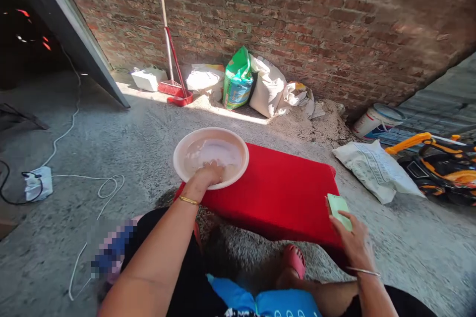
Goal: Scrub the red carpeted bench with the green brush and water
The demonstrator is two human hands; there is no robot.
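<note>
A pale pink basin (179, 167) of cloudy water stands on the left end of a red cloth-covered bench (286, 183). My left hand (211, 173) dips into the water, its fingers partly under the surface and seemingly spread, with nothing visible in them. Over the bench's right end, my right hand (353, 237) grips a pale green rectangular block (339, 208) between thumb and fingers. The block's underside is hidden, so its exact kind is unclear. It is at the cloth's right edge.
By the brick wall are a green bag (238, 79), a white sack (267, 86), a red dustpan (180, 101) and a bucket (377, 121). A flat sack (379, 168) and toy digger (442, 168) lie right. A white cable (111, 183) and power strip (39, 183) are left.
</note>
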